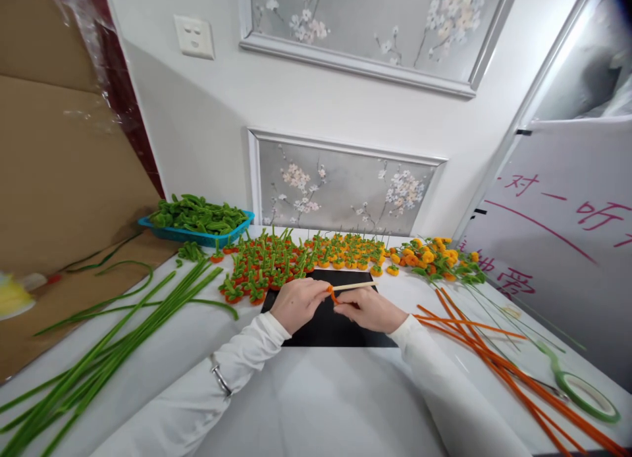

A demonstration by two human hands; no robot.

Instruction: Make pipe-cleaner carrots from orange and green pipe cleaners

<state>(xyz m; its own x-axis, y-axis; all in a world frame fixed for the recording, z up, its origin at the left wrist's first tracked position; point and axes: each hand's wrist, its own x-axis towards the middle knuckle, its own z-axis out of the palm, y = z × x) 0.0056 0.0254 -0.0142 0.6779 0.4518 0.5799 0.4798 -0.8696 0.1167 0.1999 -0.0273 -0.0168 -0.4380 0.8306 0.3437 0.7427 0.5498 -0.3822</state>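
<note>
Over a black mat [340, 335], my left hand [299, 303] is closed in a pinch at the left end of a thin wooden stick [354, 286]. A short piece of orange pipe cleaner [333, 295] curves around that end of the stick. My right hand [371, 309] pinches the pipe cleaner just below the stick. The stick's other end points right, above my right hand. Behind the mat stand several small orange pipe-cleaner pieces with green tops [257, 272], beside yellow-orange ones with green tops [340, 249]. My fingers hide part of the pipe cleaner.
Long green pipe cleaners [128, 338] lie at left, below a blue tray [197, 236] of green pieces. On the right are orange pipe cleaners [486, 348], a roll of green tape [590, 396] and a bunch of yellow-orange flowers [439, 254]. A wall closes off the back.
</note>
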